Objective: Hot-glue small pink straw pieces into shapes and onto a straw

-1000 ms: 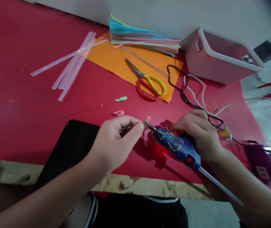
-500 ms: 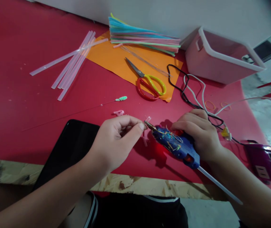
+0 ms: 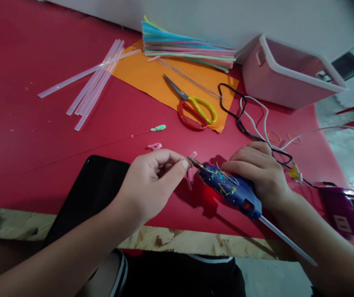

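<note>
My right hand [image 3: 259, 171] is wrapped round a blue hot glue gun [image 3: 226, 185], speckled with dried glue, with a clear glue stick [image 3: 288, 241] poking out of its rear. Its metal nozzle meets the fingertips of my left hand [image 3: 155, 177]. The left thumb and forefinger are pinched together; whatever they hold is too small or hidden to name. Just behind the nozzle, pink pieces [image 3: 189, 179] show on the red table [image 3: 24, 123]. Farther off lie a pink curl [image 3: 155, 146] and a thin wire with a green fuzzy tip [image 3: 158, 128].
A black phone [image 3: 86, 194] lies by my left forearm. Scissors [image 3: 192, 107] rest on orange paper [image 3: 133, 74], near a bundle of pipe cleaners [image 3: 186, 45]. Glue sticks [image 3: 99, 78] lie at left. Cords [image 3: 245, 111] run past a pink bin [image 3: 282, 82] and a purple power strip [image 3: 340, 210].
Both hands stay almost in place. The fingers of my right hand and the glue gun have shifted very slightly; the nozzle remains at my left fingertips.
</note>
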Demonstrator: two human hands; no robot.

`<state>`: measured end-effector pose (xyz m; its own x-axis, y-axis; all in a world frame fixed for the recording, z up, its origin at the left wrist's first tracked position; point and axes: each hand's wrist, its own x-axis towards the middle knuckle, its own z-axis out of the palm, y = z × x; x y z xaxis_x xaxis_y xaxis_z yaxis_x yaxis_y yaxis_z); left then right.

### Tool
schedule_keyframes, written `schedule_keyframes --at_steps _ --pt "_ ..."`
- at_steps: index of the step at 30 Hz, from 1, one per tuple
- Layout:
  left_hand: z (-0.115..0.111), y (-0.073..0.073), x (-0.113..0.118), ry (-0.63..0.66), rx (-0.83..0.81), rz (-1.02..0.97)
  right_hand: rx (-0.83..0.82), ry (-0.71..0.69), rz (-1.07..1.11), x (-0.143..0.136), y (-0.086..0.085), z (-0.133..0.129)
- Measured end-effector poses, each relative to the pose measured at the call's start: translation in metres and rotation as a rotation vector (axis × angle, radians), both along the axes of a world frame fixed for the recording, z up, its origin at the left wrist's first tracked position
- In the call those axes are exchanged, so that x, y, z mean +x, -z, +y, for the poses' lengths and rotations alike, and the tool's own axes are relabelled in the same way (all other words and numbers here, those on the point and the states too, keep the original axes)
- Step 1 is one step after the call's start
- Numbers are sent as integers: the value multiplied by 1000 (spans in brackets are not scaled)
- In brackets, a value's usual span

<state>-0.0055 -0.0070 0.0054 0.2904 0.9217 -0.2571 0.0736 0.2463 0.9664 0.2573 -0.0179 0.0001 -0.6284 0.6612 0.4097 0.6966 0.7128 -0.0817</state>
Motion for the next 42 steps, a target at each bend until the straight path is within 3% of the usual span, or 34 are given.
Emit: schedule_keyframes --at_steps 42 --pt "1 -2 1 -7 30 58 -11 35 4 0 1 -1"
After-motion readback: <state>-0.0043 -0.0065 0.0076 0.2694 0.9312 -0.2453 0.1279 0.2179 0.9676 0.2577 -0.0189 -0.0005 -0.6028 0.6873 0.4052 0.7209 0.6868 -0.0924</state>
